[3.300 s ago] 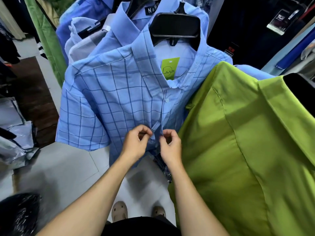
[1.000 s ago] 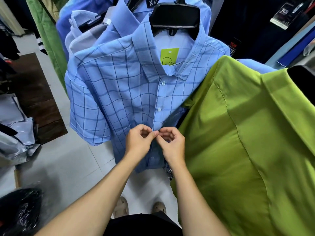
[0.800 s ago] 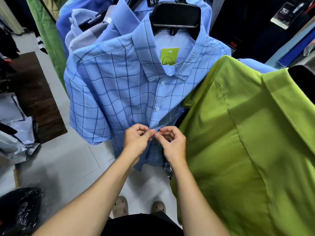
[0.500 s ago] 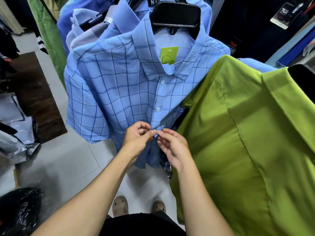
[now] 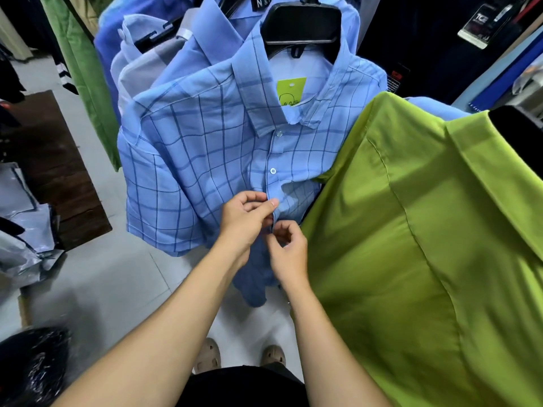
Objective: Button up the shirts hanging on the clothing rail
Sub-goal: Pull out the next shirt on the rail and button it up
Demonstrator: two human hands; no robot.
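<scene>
The blue checked shirt point(image 5: 205, 160) is being buttoned midway down — its placket is being pinched by the left hand point(image 5: 244, 218) and right hand point(image 5: 286, 248), both grips closed on cloth, the next button likely needing threading.

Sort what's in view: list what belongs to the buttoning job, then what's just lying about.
In the job: blue checked shirt, its fastened buttons, left hand, right hand.

Lying about: green shirt, black hanger, yellow-green tag, black bag.

We have a single wide-angle view, worn on the head, looking forward and steeply down. It sits close to the blue checked short-sleeved shirt point(image 5: 205, 160) on its black plastic hanger point(image 5: 302, 23); the edges bend, so the pale tiled floor point(image 5: 117, 283) is probably level.
</scene>
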